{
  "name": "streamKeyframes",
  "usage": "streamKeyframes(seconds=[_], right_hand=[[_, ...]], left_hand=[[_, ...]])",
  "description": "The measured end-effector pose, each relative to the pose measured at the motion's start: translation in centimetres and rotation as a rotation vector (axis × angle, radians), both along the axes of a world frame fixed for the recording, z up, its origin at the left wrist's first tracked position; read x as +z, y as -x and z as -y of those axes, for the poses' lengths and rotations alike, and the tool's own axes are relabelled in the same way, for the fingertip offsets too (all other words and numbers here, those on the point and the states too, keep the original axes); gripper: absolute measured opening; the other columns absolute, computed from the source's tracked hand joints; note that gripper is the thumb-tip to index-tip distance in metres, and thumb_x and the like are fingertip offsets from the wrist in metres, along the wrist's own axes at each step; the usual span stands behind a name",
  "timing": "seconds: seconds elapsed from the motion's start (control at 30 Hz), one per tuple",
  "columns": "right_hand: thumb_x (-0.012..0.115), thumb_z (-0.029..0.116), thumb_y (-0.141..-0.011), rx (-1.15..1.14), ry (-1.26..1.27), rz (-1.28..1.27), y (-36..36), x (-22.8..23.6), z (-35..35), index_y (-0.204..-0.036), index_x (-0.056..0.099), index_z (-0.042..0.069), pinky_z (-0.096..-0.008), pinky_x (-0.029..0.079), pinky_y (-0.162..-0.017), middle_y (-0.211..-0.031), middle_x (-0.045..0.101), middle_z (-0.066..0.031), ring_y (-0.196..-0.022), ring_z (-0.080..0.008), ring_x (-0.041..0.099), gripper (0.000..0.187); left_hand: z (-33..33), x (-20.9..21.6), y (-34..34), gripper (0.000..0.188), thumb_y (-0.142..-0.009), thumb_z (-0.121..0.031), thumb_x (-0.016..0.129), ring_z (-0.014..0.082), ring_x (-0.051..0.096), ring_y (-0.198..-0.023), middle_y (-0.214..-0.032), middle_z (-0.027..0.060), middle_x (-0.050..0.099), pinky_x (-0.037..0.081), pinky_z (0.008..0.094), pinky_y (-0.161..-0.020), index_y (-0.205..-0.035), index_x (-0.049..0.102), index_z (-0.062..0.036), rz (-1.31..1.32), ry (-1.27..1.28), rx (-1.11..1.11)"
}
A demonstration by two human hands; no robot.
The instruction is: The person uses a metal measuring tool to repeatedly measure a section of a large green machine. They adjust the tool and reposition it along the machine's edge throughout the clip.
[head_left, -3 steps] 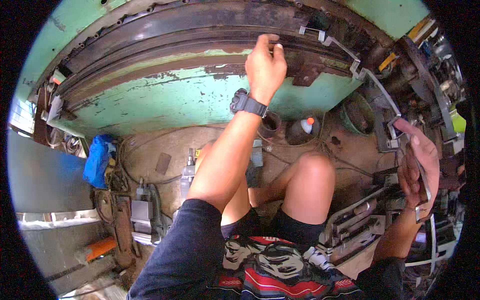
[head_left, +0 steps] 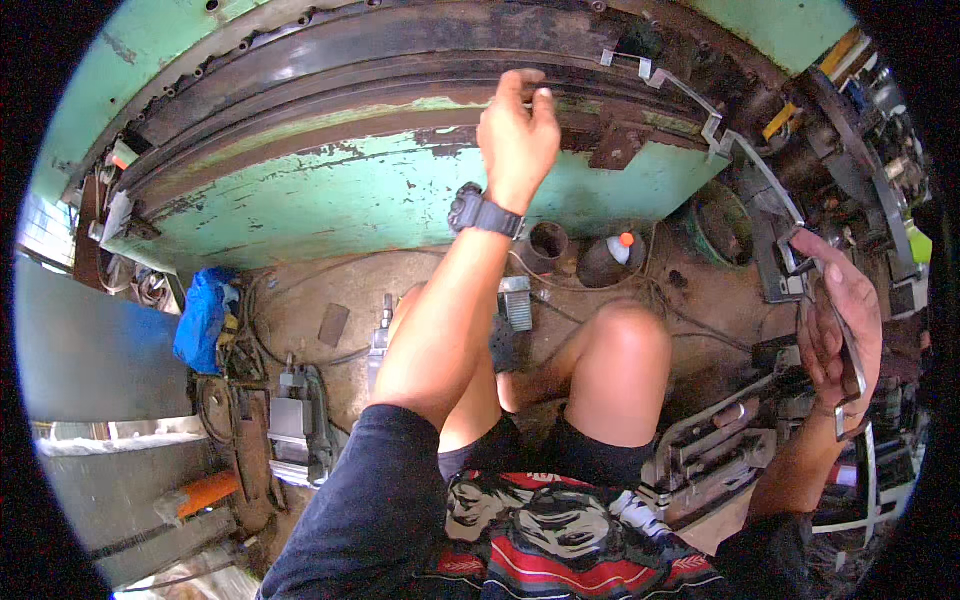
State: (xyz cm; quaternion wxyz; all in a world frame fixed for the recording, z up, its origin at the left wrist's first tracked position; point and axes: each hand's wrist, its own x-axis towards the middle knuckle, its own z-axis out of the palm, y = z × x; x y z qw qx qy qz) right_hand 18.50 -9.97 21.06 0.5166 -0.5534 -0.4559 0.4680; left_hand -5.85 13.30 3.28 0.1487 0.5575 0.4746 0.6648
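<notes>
A long, thin metal strip (head_left: 765,180) with several stepped bends runs along the right side. Its far end lies by the dark bed (head_left: 330,75) of a green machine. My right hand (head_left: 850,310) is closed round the near part of the strip, and a bent end sticks out by the wrist. My left hand (head_left: 520,135), with a black watch on its wrist, is raised in front of the bed's edge. Its fingers are bent and the thumb stands apart, with nothing seen between them. Whether the fingertips touch the bed cannot be made out.
A foot pedal (head_left: 515,303) lies on the floor between my knees and the machine. Beyond it are a round can (head_left: 547,245), a bottle with an orange cap (head_left: 621,247) and a green bucket (head_left: 722,230). Metal parts (head_left: 720,440) crowd the right; a blue cloth (head_left: 200,320) hangs left.
My left hand has shifted slightly left along the bed's edge. My right hand keeps its hold on the strip, almost unmoved.
</notes>
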Motion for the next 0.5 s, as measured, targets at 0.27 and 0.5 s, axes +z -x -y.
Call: streamKeyframes(seconds=[0.27,0.5], right_hand=[[0.059,0.026,-0.101,-0.049,0.034,0.02,0.4,0.1,-0.5,-0.131,0.055,-0.011,-0.0235,0.027,-0.024,-0.045,0.045,0.0041,-0.026,-0.0058,0.034,0.048],[0.063,0.021,-0.098,0.006,0.075,-0.084,0.4,1.1,0.0,-0.126,0.062,-0.003,-0.0278,0.038,-0.028,-0.048,0.051,-0.0008,-0.029,-0.0089,0.041,0.037]], left_hand=[[-1.1,-1.1,1.8,0.019,-0.093,-0.015,0.062,0.0382,0.071,-0.085,-0.088,0.02,0.071,0.054,0.0447,-0.074,-0.108,0.063,-0.0025,0.067,0.008,-0.106],[0.2,-0.6,-1.0,0.019,-0.093,-0.016,0.063,0.0382,0.07,-0.081,-0.085,0.0187,0.072,0.054,0.0456,-0.072,-0.108,0.064,-0.0046,0.002,0.146,-0.217]])
